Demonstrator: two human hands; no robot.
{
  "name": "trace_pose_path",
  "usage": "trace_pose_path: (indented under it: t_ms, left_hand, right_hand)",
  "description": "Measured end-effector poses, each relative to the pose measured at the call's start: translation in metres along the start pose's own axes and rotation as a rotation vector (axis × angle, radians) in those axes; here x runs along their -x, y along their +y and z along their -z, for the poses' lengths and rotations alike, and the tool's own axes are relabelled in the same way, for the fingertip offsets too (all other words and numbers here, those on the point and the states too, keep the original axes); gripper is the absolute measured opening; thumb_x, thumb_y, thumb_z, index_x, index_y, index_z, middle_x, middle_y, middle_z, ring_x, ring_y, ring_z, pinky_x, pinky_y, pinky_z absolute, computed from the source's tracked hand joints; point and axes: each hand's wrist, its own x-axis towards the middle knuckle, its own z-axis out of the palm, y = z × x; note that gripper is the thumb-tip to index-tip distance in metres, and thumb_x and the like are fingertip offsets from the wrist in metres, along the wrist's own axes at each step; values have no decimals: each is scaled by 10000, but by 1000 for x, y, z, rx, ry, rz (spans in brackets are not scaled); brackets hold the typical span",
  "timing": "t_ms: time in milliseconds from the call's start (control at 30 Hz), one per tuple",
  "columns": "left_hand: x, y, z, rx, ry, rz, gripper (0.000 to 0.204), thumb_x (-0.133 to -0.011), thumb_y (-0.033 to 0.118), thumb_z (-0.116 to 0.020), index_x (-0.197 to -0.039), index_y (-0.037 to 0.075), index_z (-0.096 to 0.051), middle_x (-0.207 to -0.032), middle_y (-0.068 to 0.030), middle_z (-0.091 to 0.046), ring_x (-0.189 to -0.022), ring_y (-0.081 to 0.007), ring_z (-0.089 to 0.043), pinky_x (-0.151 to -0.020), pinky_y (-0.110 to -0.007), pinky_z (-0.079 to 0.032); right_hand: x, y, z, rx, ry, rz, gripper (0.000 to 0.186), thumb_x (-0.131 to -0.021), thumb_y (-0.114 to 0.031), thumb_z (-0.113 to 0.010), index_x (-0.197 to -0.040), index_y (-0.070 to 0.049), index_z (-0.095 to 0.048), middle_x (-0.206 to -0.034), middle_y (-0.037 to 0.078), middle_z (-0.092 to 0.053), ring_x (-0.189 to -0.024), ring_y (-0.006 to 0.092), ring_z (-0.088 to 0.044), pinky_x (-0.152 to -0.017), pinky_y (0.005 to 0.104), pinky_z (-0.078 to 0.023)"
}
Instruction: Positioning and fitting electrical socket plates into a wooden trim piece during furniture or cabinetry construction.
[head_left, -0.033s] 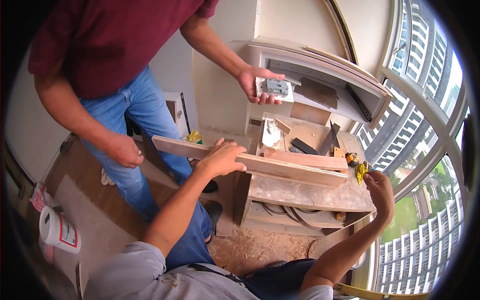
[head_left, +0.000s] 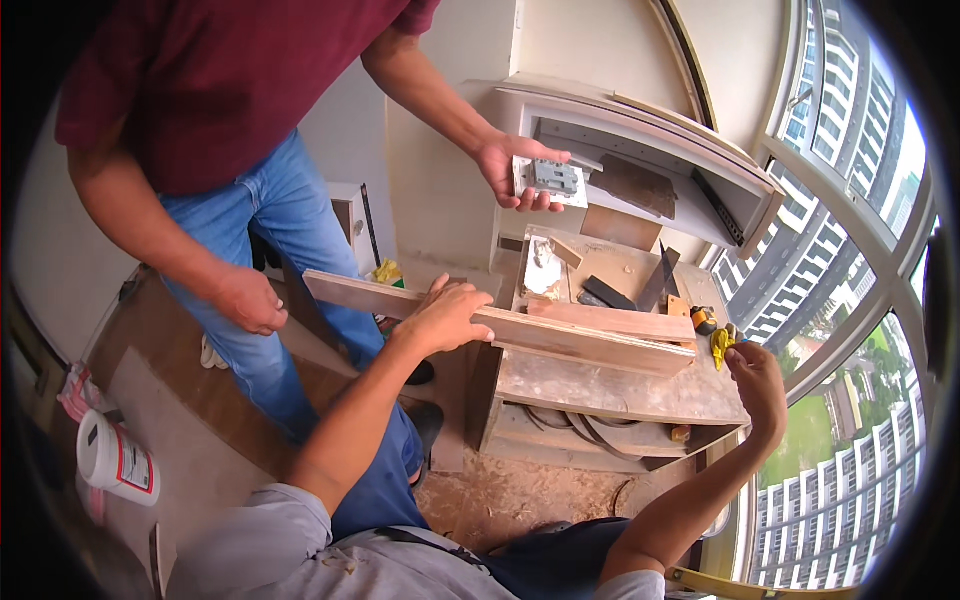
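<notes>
Hardly anything has moved since the earlier frame; positions match almost throughout. Far left: white plastic bucket with a red-edged label [head_left: 118,462], tilted, on the floor. Next, a co-worker in maroon shirt [head_left: 240,90] and faded blue jeans [head_left: 290,215], one hand [head_left: 250,302] loosely curled and hanging, the other [head_left: 505,172] palm up, holding a white plate with a grey socket-like back [head_left: 556,180].

Wearer's left hand [head_left: 446,315] grips a long, pale plywood board [head_left: 585,344] by its upper edge, fingers over the far side, thumb on the near. Board runs from in front of the co-worker's legs to over a dusty, open-fronted wooden cabinet [head_left: 565,385]. Behind it, on the cabinet top: a shorter pinkish wooden plank [head_left: 620,319], a flat black bar [head_left: 607,293]. Farther right, a yellow-and-black rounded tool [head_left: 704,320].

Wearer's right hand [head_left: 758,385]: fingers bent together, tips at a crumpled bright-yellow item [head_left: 721,347]; cannot tell whether they grip it. Far right, tall white-framed windows [head_left: 862,300].
</notes>
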Motion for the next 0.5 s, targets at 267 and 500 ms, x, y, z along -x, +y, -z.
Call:
trace_pose_path:
  t_ms: [267,500]
  left_hand:
    - [6,-9,-13,140,289,-125,587,-856,340,-816,-1325,27,-652,-1290,-147,-646,-1279,-315,-579,-1257,-529,-218]
    - [11,-17,-13,191,411,-128,467,-832,237,-834,-1230,28,-705,-1228,-145,-678,-1203,-348,-598,-1101,-466,-427]
  right_hand:
    - [-3,-33,-22,47,-9,96,209,-1016,-172,-667,-1010,33,-705,-778,11,-622,-743,100,-543,-690,295,-461]
    - [1,-103,-75,-93,-66,373,183,-974,-136,-700,-1066,22,-715,-1007,152,-716,-893,266,-711,-831,364,-557]
